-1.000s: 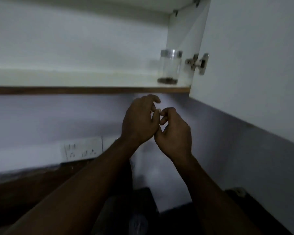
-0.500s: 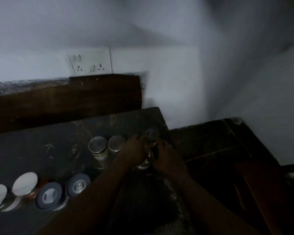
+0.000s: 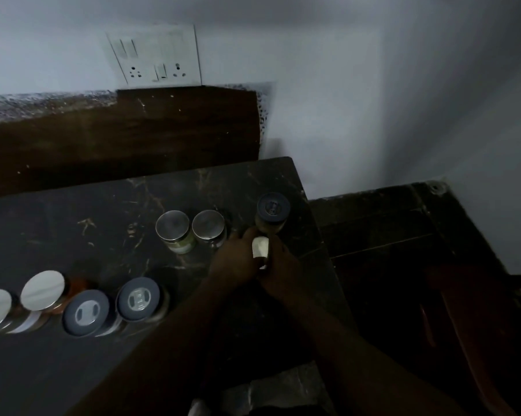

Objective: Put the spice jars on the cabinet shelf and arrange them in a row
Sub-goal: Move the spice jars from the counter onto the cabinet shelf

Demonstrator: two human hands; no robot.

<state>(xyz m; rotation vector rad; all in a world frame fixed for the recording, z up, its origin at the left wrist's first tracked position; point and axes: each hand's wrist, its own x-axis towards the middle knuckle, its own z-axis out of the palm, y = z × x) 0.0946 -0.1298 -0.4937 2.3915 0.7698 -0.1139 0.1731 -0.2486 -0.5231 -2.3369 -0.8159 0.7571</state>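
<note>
Several spice jars stand on a dark marble counter (image 3: pixel 73 223). My left hand (image 3: pixel 235 261) and my right hand (image 3: pixel 280 273) meet around a small pale-topped jar (image 3: pixel 260 247), fingers closed on its sides; its body is hidden by them. Just beyond the fingertips stands a jar with a dark lid (image 3: pixel 273 207). Two silver-lidded jars (image 3: pixel 173 228) (image 3: pixel 208 225) stand to the left of my hands. The cabinet shelf is out of view.
A row at the counter's left front holds two shiny-lidded jars (image 3: pixel 43 291) and two dark-lidded jars (image 3: pixel 137 299). A socket plate (image 3: pixel 154 55) is on the white wall. A lower dark surface (image 3: pixel 388 235) lies right of the counter's edge.
The view dropped from the cabinet shelf with one jar on it to the counter. Both hands came down from below the shelf and closed around the small jar.
</note>
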